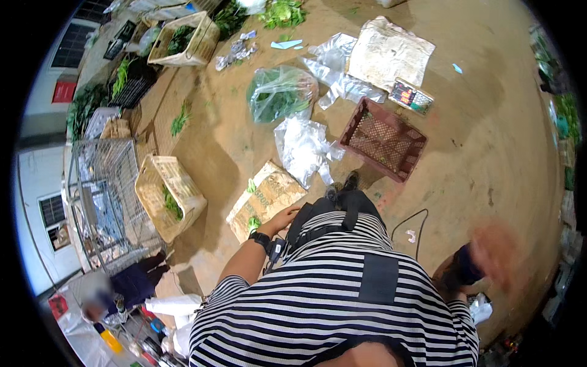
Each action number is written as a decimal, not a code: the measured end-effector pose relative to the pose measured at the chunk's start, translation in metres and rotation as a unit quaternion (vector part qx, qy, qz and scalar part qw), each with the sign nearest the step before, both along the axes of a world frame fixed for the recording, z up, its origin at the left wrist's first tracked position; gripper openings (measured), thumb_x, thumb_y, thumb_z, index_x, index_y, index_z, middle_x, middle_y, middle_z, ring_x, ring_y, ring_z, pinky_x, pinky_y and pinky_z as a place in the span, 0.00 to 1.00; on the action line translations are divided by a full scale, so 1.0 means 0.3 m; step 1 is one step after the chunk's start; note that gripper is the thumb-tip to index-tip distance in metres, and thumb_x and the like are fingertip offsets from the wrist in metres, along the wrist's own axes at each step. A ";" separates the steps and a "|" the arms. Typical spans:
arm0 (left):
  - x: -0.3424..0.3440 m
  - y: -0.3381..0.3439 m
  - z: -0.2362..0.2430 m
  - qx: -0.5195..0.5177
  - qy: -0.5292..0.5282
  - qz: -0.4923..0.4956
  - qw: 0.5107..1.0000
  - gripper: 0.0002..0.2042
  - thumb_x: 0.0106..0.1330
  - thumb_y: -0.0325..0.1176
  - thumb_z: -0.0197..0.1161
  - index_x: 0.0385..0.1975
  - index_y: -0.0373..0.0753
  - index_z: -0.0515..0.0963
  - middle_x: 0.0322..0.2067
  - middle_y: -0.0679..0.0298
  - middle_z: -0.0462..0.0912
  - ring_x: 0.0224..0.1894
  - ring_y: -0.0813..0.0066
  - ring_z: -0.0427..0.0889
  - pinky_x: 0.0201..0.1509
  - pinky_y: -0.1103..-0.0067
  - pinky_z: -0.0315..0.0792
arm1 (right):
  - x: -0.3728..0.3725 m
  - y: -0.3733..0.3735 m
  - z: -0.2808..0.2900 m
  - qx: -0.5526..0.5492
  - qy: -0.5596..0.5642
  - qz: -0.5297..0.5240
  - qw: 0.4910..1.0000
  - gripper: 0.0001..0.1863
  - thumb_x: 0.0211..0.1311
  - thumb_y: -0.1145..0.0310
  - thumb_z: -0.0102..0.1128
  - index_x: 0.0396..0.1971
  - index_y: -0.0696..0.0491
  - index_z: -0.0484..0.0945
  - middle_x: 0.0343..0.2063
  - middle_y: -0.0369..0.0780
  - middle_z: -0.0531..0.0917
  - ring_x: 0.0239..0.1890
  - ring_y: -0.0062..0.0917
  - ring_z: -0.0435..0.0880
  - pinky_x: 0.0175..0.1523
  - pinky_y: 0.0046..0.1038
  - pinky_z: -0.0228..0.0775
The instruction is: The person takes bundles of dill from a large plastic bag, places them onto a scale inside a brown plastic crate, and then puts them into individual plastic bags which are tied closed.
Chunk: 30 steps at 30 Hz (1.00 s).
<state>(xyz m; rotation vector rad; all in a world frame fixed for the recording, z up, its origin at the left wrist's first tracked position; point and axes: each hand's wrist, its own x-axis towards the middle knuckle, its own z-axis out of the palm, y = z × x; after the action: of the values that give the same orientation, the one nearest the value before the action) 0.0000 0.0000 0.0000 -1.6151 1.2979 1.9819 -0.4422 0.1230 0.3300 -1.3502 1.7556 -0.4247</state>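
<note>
My left hand [281, 217], with a watch at its wrist, rests by my dark trousers with its fingers loosely extended, beside a dirty printed paper sack [272, 189] bearing loose leaves. Out to the right, my right hand [492, 251] is smeared by motion, a dark band at its wrist; its fingers are unclear. Beyond my feet lie a maroon perforated crate [382, 137], crumpled white plastic [299, 147] and a clear bag of greens [275, 92]. Behind the crate sit a small device with a display [411, 96] and a white sack [388, 52].
At left are a cream crate with greens [171, 196] and a wire cage trolley [104, 196]; another person [137, 284] is at lower left. More crates [183, 46] and leafy bundles line the upper left. A cable [408, 220] lies on the floor near my right side.
</note>
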 end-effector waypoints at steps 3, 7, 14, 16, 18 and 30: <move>-0.068 -0.005 0.048 -0.194 0.167 -0.113 0.960 0.22 0.58 0.51 0.54 0.42 0.38 0.73 0.38 0.55 0.78 0.41 0.66 0.75 0.40 0.72 0.68 | -0.052 -0.130 -0.380 -0.093 -0.202 -0.136 0.965 0.20 0.56 0.69 0.46 0.49 0.60 0.66 0.46 0.44 0.74 0.51 0.30 0.71 0.56 0.31 0.59; -0.047 -0.054 0.133 -0.162 -0.106 -0.141 0.971 0.22 0.55 0.49 0.57 0.39 0.35 0.73 0.36 0.54 0.79 0.38 0.57 0.76 0.42 0.72 0.68 | 0.122 -0.022 -0.934 0.135 0.024 -0.086 0.987 0.24 0.54 0.55 0.54 0.44 0.58 0.70 0.37 0.52 0.76 0.40 0.43 0.75 0.46 0.35 0.66; 0.155 -0.167 0.093 -0.257 -0.066 -0.134 0.955 0.08 0.57 0.35 0.49 0.31 0.37 0.71 0.30 0.47 0.76 0.34 0.48 0.75 0.36 0.67 0.68 | 0.271 0.122 -1.284 0.229 -0.008 -0.075 0.971 0.22 0.62 0.53 0.40 0.35 0.57 0.74 0.32 0.55 0.76 0.37 0.47 0.75 0.42 0.37 0.65; 0.242 -0.224 0.097 -0.222 -0.013 -0.181 0.958 0.07 0.57 0.31 0.48 0.29 0.36 0.71 0.28 0.46 0.75 0.32 0.49 0.75 0.35 0.67 0.68 | 0.284 0.141 -1.300 0.159 -0.191 -0.111 0.962 0.20 0.62 0.56 0.40 0.29 0.59 0.74 0.31 0.54 0.76 0.36 0.46 0.75 0.43 0.36 0.65; 0.352 -0.306 0.093 -0.176 0.059 -0.236 0.954 0.08 0.57 0.28 0.46 0.30 0.34 0.72 0.28 0.47 0.76 0.31 0.57 0.76 0.35 0.68 0.68 | 0.371 0.107 -1.346 0.142 -0.156 0.016 0.977 0.21 0.62 0.57 0.40 0.27 0.59 0.74 0.34 0.52 0.77 0.37 0.46 0.74 0.45 0.35 0.64; 0.370 -1.549 -0.599 -0.309 -0.025 -0.323 0.894 0.16 0.60 0.45 0.48 0.33 0.37 0.75 0.31 0.47 0.76 0.35 0.49 0.74 0.38 0.65 0.68 | 0.659 -1.428 -1.426 0.034 0.117 0.114 0.986 0.32 0.41 0.59 0.65 0.49 0.51 0.66 0.43 0.49 0.73 0.45 0.41 0.72 0.47 0.36 0.66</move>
<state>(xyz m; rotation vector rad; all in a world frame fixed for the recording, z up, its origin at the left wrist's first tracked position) 0.1110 -0.4648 -0.1797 -1.1679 2.2285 1.1736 -0.2445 -0.3053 -0.0978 -1.5815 1.7580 -0.0809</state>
